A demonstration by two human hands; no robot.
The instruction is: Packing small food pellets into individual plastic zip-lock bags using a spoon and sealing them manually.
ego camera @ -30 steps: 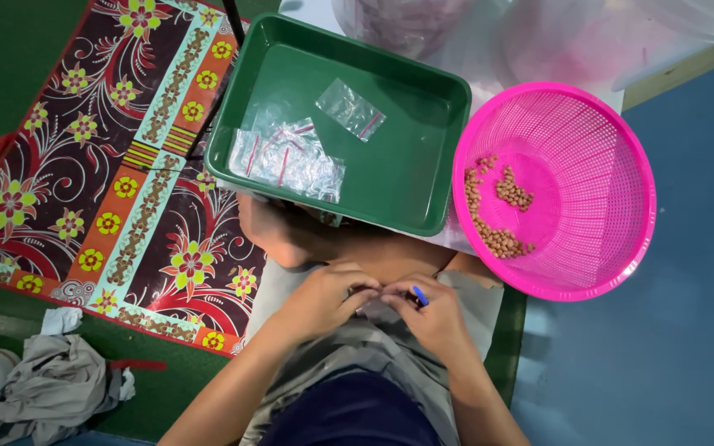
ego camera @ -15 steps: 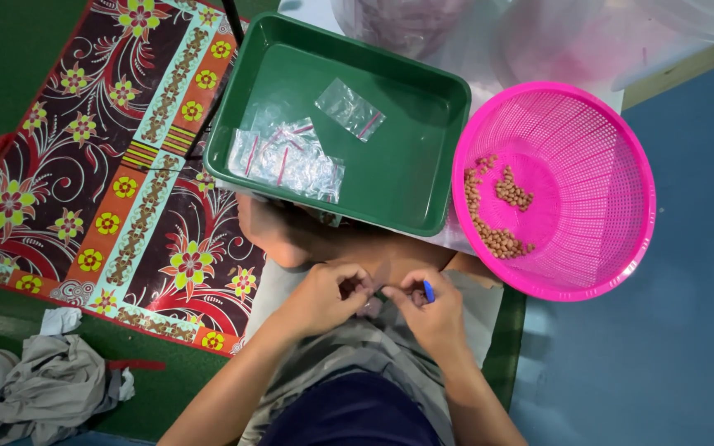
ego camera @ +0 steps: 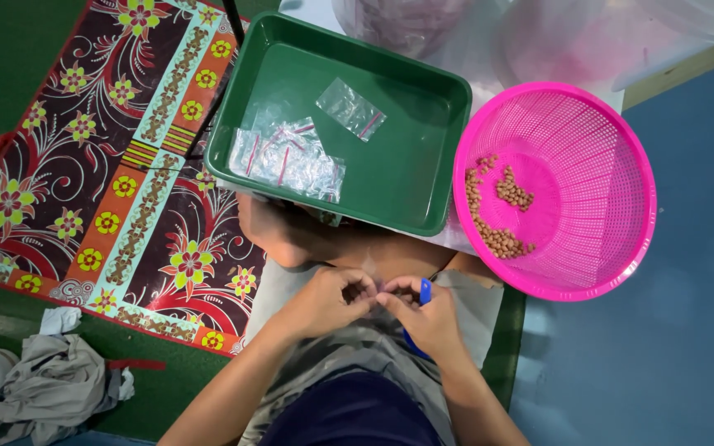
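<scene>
Fingers of left hand (ego camera: 328,299) and right hand (ego camera: 421,316) pinched together tip to tip over lap, both curled tight on small clear bag (ego camera: 375,291); bag barely visible between them, long axis unclear. Blue object (ego camera: 425,291) tucked in right hand, kind unclear.

Head view: bag lies between hands, equally near both. Green tray (ego camera: 411,177) with empty clear bags (ego camera: 289,158) just far of hands. Pink basket (ego camera: 597,165) holding peanuts (ego camera: 499,216) far right, well apart from fingers.

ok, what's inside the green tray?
The green tray holds a heap of small clear zip bags and one loose clear bag. Whatever lies beneath the heap is covered.
</scene>
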